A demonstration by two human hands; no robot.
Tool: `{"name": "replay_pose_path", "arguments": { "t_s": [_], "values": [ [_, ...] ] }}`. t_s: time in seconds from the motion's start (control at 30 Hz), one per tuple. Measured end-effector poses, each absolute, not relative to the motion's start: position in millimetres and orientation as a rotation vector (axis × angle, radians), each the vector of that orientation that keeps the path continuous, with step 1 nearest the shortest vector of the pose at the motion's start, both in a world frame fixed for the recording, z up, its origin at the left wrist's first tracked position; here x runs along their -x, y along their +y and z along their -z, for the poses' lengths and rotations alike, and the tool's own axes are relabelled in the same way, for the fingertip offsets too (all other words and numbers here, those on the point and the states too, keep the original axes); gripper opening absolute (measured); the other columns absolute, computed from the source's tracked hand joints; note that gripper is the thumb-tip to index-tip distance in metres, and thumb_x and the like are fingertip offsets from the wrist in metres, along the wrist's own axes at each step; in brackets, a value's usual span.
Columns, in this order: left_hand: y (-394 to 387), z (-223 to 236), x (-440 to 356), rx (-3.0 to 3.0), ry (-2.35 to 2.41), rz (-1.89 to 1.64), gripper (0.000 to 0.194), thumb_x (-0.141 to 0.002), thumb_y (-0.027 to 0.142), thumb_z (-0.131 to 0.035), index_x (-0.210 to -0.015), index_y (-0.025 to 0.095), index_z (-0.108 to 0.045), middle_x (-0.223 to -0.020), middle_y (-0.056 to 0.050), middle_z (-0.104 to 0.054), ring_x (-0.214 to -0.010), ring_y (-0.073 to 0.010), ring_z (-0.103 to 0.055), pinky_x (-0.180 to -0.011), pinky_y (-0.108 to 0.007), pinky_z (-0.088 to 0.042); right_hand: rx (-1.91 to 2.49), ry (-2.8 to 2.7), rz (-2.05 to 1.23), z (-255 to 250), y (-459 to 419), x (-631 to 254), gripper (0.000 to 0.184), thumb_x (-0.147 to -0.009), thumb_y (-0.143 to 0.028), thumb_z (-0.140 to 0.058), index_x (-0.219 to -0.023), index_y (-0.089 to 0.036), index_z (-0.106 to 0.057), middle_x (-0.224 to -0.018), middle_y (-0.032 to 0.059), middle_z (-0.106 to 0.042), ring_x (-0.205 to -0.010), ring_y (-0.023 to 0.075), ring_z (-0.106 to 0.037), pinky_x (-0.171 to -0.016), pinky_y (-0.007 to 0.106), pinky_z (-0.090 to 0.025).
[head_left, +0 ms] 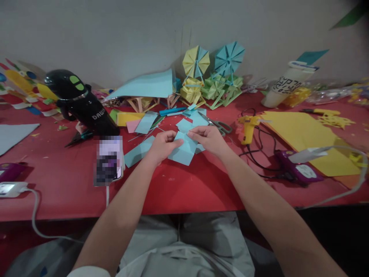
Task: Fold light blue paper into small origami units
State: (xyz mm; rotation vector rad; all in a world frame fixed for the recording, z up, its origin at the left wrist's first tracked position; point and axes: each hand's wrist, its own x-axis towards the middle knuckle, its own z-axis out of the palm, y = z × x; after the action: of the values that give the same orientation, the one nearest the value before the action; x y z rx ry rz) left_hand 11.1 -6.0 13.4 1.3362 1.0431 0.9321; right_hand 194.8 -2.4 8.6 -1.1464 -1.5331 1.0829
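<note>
Between my two hands is a light blue sheet of paper [184, 152] with creases across it. My left hand [165, 145] is closed on its left edge, thumb on top. At its upper right, my right hand [208, 139] pinches the same sheet between thumb and fingers. Other blue paper pieces [140, 151] lie to the left and behind the hands. Scissors [221, 126] with grey-green handles rest just beyond my right hand, partly covered by blue paper.
A phone [108, 159] and a tilted black bottle [86, 104] stand left. Folded paper umbrellas [229, 58] are against the wall. On the right are a yellow glue gun [248, 129], yellow paper [313, 142], a purple power strip [302, 171] with cables and a white cup [284, 84].
</note>
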Motion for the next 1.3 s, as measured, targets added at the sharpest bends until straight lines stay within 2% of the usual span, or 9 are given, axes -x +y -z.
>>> {"name": "replay_pose_path", "arguments": {
  "t_s": [0.43, 0.57, 0.67, 0.83, 0.9, 1.03, 1.13, 1.23, 1.3],
  "values": [
    [-4, -11, -12, -1.328, 1.076, -0.957, 0.029, -0.064, 0.038, -0.077, -0.078, 0.015, -0.066, -0.076, -0.004, -0.067, -0.068, -0.0151, -0.06, -0.065, -0.029, -0.046, 1.237, -1.554, -0.894, -4, 0, -198, 0.043, -0.07, -0.056, -0.075, -0.076, -0.014, -0.072, -0.056, 0.0003, -0.057, -0.053, 0.011, -0.048, -0.051, 0.027, -0.039],
    [-1, -9, -11, -1.246, 1.194, -1.078, 0.036, -0.065, 0.027, -0.075, -0.098, 0.018, -0.067, -0.077, -0.002, -0.065, -0.073, -0.0163, -0.061, -0.069, -0.029, -0.048, 1.097, -1.736, -0.686, -5, -2, -201, 0.039, -0.078, -0.05, -0.07, -0.105, -0.021, -0.073, -0.102, 0.0086, -0.071, -0.088, 0.0187, -0.064, -0.071, 0.031, -0.052],
    [1, -7, -9, -1.227, 1.287, -1.211, 0.056, -0.066, 0.019, -0.072, -0.121, 0.024, -0.061, -0.076, 0.001, -0.063, -0.072, -0.0153, -0.06, -0.069, -0.028, -0.047, 0.952, -1.941, -0.597, -7, -7, -199, 0.037, -0.082, -0.047, -0.069, -0.114, -0.027, -0.071, -0.124, 0.0088, -0.065, -0.117, 0.0232, -0.059, -0.093, 0.039, -0.05],
    [5, -5, -8, -1.318, 1.207, -1.297, 0.018, -0.073, 0.027, -0.067, -0.088, 0.018, -0.071, -0.084, -0.003, -0.068, -0.083, -0.0156, -0.061, -0.079, -0.028, -0.048, 0.844, -2.169, -0.564, 0, -11, -191, 0.075, -0.066, -0.056, -0.08, -0.133, -0.029, -0.059, -0.141, 0.0111, -0.054, -0.133, 0.0296, -0.047, -0.112, 0.05, -0.036],
    [5, -7, -9, -1.208, 1.16, -1.28, 0.019, -0.075, 0.033, -0.066, -0.082, 0.017, -0.07, -0.088, -0.005, -0.07, -0.088, -0.0176, -0.063, -0.081, -0.029, -0.05, 0.867, -2.198, -0.566, 4, -10, -189, 0.086, -0.066, -0.055, -0.081, -0.141, -0.029, -0.05, -0.147, 0.0117, -0.049, -0.136, 0.0306, -0.044, -0.113, 0.052, -0.035],
    [2, -14, -12, -0.983, 1.045, -1.13, 0.029, -0.081, 0.04, -0.059, -0.093, 0.016, -0.07, -0.09, -0.007, -0.071, -0.083, -0.0191, -0.066, -0.075, -0.031, -0.053, 0.958, -2.085, -0.548, 4, -9, -187, 0.059, -0.083, -0.037, -0.068, -0.138, -0.023, -0.052, -0.137, 0.0119, -0.058, -0.126, 0.0271, -0.054, -0.107, 0.046, -0.041],
    [0, -16, -12, -1.07, 1.075, -1.096, 0.03, -0.076, 0.031, -0.063, -0.103, 0.019, -0.067, -0.087, -0.004, -0.07, -0.079, -0.0174, -0.066, -0.074, -0.03, -0.051, 1.065, -1.944, -0.594, -1, -9, -187, 0.028, -0.092, -0.034, -0.052, -0.112, -0.018, -0.064, -0.105, 0.0097, -0.069, -0.095, 0.0223, -0.063, -0.087, 0.037, -0.049],
    [0, -13, -10, -1.341, 1.208, -1.132, 0.028, -0.07, 0.027, -0.068, -0.097, 0.018, -0.069, -0.079, -0.002, -0.067, -0.076, -0.0154, -0.061, -0.075, -0.029, -0.048, 1.215, -1.777, -0.645, -2, -9, -186, 0.031, -0.093, -0.043, -0.048, -0.075, -0.02, -0.057, -0.068, 0.0022, -0.057, -0.065, 0.0164, -0.052, -0.065, 0.032, -0.044],
    [1, -10, -8, -1.52, 1.302, -1.183, 0.02, -0.069, 0.026, -0.07, -0.088, 0.017, -0.071, -0.078, -0.001, -0.066, -0.076, -0.0146, -0.058, -0.077, -0.029, -0.046, 1.227, -1.695, -0.698, 0, -7, -185, 0.037, -0.09, -0.048, -0.051, -0.065, -0.022, -0.045, -0.061, -0.0004, -0.047, -0.06, 0.0147, -0.044, -0.059, 0.03, -0.04]
  ]
}}
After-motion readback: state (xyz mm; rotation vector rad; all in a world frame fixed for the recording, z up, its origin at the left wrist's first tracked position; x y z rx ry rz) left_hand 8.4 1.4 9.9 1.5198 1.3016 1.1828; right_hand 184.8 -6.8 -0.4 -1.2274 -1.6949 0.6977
